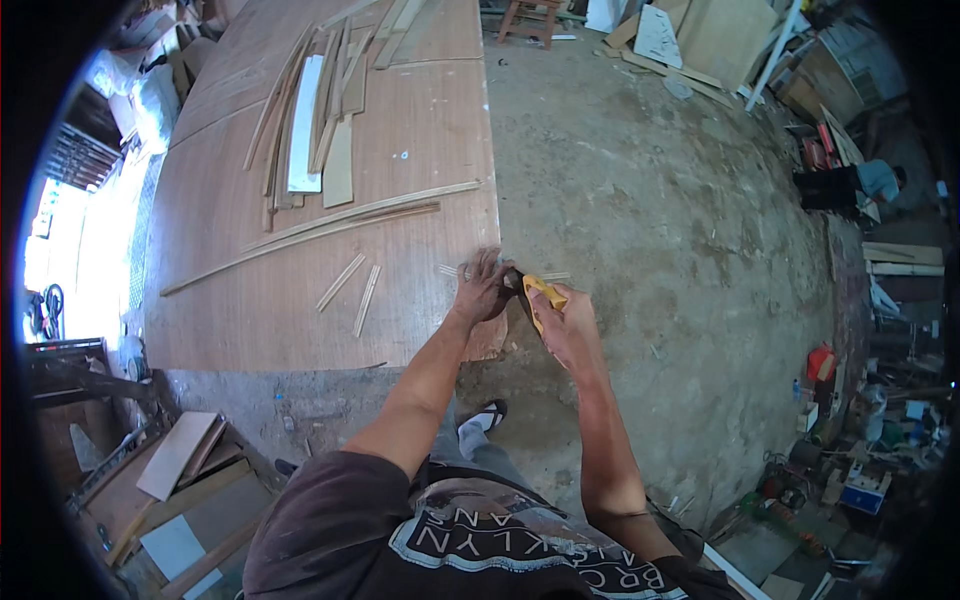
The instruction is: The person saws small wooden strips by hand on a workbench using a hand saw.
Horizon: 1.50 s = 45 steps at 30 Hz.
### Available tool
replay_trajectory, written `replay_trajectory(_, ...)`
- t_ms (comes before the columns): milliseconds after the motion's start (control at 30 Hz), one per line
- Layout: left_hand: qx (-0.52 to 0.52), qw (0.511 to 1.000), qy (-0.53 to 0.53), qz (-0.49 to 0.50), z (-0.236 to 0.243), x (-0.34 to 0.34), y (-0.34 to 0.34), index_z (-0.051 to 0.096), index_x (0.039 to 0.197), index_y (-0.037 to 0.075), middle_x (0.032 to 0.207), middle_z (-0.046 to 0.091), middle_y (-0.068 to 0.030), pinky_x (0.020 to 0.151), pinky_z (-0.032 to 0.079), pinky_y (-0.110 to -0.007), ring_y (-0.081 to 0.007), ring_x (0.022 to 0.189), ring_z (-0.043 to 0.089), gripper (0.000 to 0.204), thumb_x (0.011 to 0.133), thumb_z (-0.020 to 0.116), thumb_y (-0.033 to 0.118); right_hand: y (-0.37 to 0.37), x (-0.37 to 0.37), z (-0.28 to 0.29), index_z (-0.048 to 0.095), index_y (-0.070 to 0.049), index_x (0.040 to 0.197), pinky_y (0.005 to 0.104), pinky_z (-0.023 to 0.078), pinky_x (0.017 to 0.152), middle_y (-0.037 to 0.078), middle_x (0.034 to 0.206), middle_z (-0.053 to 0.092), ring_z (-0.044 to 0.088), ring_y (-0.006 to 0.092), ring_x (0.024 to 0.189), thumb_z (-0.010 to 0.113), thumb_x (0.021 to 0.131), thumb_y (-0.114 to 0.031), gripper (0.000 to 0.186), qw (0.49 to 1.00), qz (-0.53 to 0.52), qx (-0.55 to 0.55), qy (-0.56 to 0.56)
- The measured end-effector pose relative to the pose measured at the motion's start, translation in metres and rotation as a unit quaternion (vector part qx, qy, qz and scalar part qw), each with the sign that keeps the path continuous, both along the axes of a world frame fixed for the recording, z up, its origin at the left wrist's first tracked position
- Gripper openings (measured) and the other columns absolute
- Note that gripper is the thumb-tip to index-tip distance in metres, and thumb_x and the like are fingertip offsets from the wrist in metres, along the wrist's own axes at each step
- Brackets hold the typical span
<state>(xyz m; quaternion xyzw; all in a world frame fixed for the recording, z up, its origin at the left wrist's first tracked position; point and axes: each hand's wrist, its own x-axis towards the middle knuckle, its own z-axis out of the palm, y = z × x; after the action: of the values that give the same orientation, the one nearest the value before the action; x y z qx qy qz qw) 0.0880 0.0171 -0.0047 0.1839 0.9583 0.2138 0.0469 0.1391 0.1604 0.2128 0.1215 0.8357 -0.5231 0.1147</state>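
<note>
Left hand (482, 288) presses fingers flat on thin wood strip (452, 270) at plywood sheet (300, 300) edge. Right hand (560, 325) grips yellow knife (545, 293), closed. Cut apparently underway; several strips lie uncut.

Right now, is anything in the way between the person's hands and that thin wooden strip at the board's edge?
Nothing visible. The left hand already presses on the thin wooden strip at the large plywood board's edge, and the right hand holds a yellow-handled knife right beside it.

Single head-worn fisheye view, looking steeply down from above. Plywood sheet (300, 280) toward ten o'clock, concrete floor (680, 250) toward two, own torso at six; hands close below centre. Edges bent near rim.
</note>
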Motion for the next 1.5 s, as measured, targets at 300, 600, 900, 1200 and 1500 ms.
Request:
replay_trajectory(300, -0.056, 0.997, 0.009, -0.051, 0.014, 0.008, -0.008, 0.037, 0.146, 0.029, 0.155, 0.029, -0.0061, 0.110, 0.025, -0.059, -0.0328, 0.146, 0.020, 0.061, 0.089, 0.058, 0.036, 0.035, 0.060, -0.035, 0.068, 0.005, 0.103, 0.0293, 0.047, 0.064, 0.008, 0.078, 0.067, 0.061, 0.0113, 0.072, 0.062, 0.095, -0.025, 0.032, 0.980, -0.068, 0.140, 0.124)
replay_trajectory(600, 0.079, 0.995, -0.032, -0.058, 0.067, 0.015, -0.040, 0.049, 0.134, 0.017, 0.119, 0.056, -0.0090, 0.084, 0.051, -0.040, -0.0260, 0.098, 0.064, 0.040, 0.095, 0.051, 0.015, 0.042, 0.096, 0.018, 0.061, 0.006, 0.122, 0.0344, 0.052, 0.071, 0.022, 0.087, 0.070, 0.068, 0.0242, 0.077, 0.062, 0.095, -0.025, 0.042, 0.971, -0.118, 0.165, 0.127)
replay_trajectory(900, 0.444, 0.870, 0.066, 0.203, 0.164, -0.051, -0.098, 0.064, 0.112, -0.005, 0.105, 0.069, -0.0223, 0.086, 0.053, -0.035, -0.0301, 0.100, 0.068, 0.028, 0.089, 0.065, 0.012, -0.028, -0.008, -0.042, 0.050, -0.001, 0.135, 0.0467, 0.053, 0.061, 0.023, 0.084, 0.069, 0.067, 0.0415, 0.076, 0.060, 0.095, -0.025, 0.048, 0.924, 0.115, 0.306, 0.198)
replay_trajectory(1200, 0.360, 0.848, 0.191, 0.339, 0.239, -0.054, -0.102, 0.066, 0.113, -0.005, 0.098, 0.069, -0.0210, 0.082, 0.052, -0.037, -0.0321, 0.092, 0.069, 0.028, 0.089, 0.065, 0.010, -0.055, -0.102, -0.136, 0.041, -0.003, 0.143, 0.0450, 0.053, 0.072, 0.017, 0.097, 0.062, 0.064, 0.0329, 0.084, 0.052, 0.091, -0.010, 0.053, 0.790, 0.397, 0.315, 0.345)
replay_trajectory(1500, 0.359, 0.814, 0.206, 0.409, 0.257, -0.049, -0.080, 0.069, 0.113, -0.003, 0.094, 0.067, -0.0092, 0.072, 0.050, -0.027, -0.0133, 0.086, 0.063, 0.033, 0.085, 0.075, 0.013, -0.061, -0.112, -0.150, 0.045, -0.008, 0.143, 0.0406, 0.041, 0.094, 0.012, 0.114, 0.059, 0.056, 0.0285, 0.110, 0.055, 0.083, -0.005, 0.061, 0.694, 0.552, 0.259, 0.382)
